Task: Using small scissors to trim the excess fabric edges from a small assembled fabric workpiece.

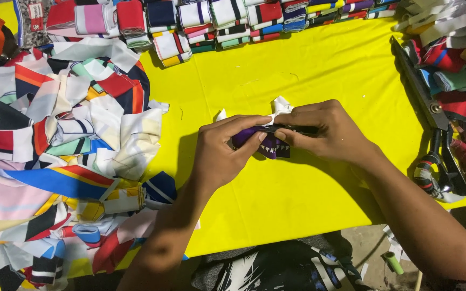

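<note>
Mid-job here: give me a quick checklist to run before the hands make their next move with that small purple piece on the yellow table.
1. Left hand grips the purple fabric piece: ok, fingers wrapped over its left end.
2. Right hand pinches the same piece: ok, fingertips meet the left hand's over it.
3. White fabric behind the fingers is part of the same bundle: cannot tell.
4. Yellow table has bare room in front of the hands: ok.
5. Large scissors lie apart from both hands at the right edge: ok.
6. Loose pile of fabric scraps stays off the piece: ok, it sits to the left.
</note>
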